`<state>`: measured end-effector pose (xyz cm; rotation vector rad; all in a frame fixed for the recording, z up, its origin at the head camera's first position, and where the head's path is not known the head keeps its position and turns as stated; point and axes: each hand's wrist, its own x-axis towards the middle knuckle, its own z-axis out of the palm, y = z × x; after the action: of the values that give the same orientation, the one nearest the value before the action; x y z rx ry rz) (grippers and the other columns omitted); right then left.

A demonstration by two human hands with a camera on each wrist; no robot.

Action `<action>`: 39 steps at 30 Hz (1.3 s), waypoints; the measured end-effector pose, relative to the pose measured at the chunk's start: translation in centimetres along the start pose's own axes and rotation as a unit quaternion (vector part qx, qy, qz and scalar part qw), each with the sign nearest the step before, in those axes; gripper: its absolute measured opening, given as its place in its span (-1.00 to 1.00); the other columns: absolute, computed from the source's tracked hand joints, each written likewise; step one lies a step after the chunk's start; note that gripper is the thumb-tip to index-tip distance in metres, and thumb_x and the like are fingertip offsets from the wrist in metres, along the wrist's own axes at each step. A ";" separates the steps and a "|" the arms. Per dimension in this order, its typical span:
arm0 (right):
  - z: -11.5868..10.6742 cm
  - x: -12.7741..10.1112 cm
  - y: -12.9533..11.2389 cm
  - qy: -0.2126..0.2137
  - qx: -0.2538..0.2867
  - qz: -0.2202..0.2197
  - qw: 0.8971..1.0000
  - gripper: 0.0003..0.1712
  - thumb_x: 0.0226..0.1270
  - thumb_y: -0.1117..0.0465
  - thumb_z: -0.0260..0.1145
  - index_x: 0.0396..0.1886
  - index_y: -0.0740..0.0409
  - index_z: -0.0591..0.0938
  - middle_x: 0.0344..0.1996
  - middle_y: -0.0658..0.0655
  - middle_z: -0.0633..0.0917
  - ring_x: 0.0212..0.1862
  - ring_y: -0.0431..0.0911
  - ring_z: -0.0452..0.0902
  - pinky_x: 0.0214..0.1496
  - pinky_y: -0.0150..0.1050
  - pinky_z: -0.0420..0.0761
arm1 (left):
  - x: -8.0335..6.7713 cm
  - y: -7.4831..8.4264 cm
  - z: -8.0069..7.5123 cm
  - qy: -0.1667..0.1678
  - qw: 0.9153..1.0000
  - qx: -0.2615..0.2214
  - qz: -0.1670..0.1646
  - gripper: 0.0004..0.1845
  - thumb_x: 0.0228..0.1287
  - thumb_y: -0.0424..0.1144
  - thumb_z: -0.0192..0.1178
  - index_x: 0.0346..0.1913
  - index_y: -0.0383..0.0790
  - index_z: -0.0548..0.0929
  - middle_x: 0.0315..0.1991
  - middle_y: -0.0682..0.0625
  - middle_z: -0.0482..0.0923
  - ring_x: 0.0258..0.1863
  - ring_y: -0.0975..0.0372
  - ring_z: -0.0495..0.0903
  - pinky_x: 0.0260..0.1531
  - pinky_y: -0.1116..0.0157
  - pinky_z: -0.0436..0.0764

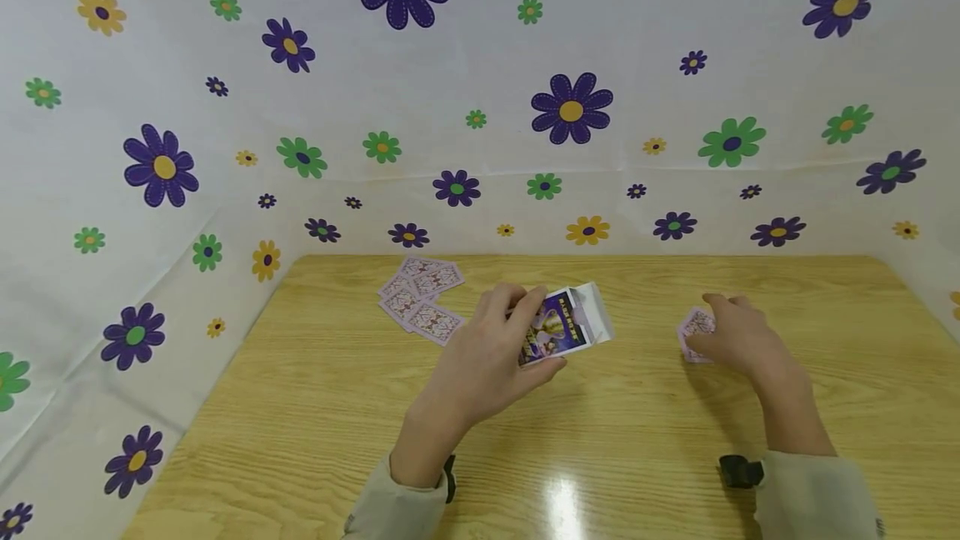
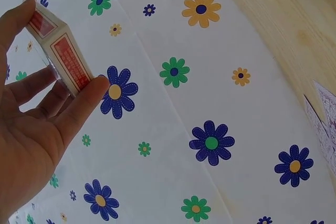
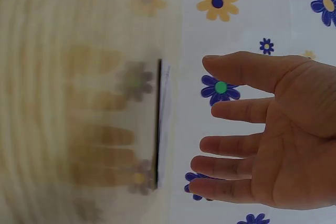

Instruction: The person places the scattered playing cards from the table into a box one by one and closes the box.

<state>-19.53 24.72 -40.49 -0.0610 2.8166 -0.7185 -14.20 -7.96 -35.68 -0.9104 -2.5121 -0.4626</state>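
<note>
My left hand grips a playing card box above the middle of the table, thumb on one side and fingers on the other. The box has a purple and yellow front, and its white end flap stands open toward the right. Red printed panels of the box show in the left wrist view. My right hand hovers by purple-patterned playing cards lying on the right of the table. In the right wrist view its fingers are straight and apart from the cards, seen edge-on.
Several more playing cards lie face down, spread and overlapping, at the back left of the wooden table. A white cloth with flowers hangs behind the table and along its sides.
</note>
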 end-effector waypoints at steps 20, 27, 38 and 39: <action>0.8 0.3 1.6 -0.009 -0.016 -0.003 1.000 -0.28 0.17 0.17 0.37 0.19 0.59 0.40 -0.05 0.52 0.47 -0.13 0.25 0.39 -0.13 0.12 0.49 | 0.0 0.3 -0.2 0.000 1.000 0.001 0.009 -0.23 0.14 0.07 0.43 0.32 -0.27 0.43 0.07 -0.13 0.44 -0.06 0.15 0.46 -0.33 0.41 0.57; 0.7 0.4 2.1 0.008 -0.028 -0.007 1.000 -0.29 0.13 0.19 0.41 0.17 0.56 0.42 -0.05 0.54 0.48 -0.09 0.31 0.42 -0.09 0.22 0.50 | -0.1 0.2 -0.2 -0.002 1.000 0.003 0.007 -0.24 0.15 0.06 0.43 0.32 -0.26 0.44 0.06 -0.13 0.44 -0.07 0.16 0.46 -0.35 0.41 0.57; 0.2 0.5 2.9 -0.007 -0.007 0.017 1.000 -0.27 0.17 0.19 0.42 0.16 0.65 0.39 -0.09 0.53 0.56 -0.19 0.19 0.45 -0.16 0.04 0.51 | -0.1 0.2 -0.2 -0.002 1.000 0.007 0.007 -0.24 0.15 0.06 0.43 0.32 -0.26 0.44 0.06 -0.13 0.45 -0.07 0.15 0.47 -0.34 0.40 0.58; 0.2 0.5 3.0 -0.010 -0.001 0.019 1.000 -0.26 0.17 0.18 0.42 0.15 0.67 0.39 -0.13 0.49 0.58 -0.22 0.16 0.46 -0.19 -0.01 0.52 | -0.1 0.2 -0.2 -0.002 1.000 0.007 0.007 -0.24 0.15 0.06 0.43 0.31 -0.26 0.44 0.05 -0.13 0.45 -0.06 0.15 0.47 -0.33 0.40 0.58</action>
<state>-19.89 27.23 -42.16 -0.0156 2.7926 -0.7026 -13.92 -7.95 -35.48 -0.9249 -2.5071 -0.4381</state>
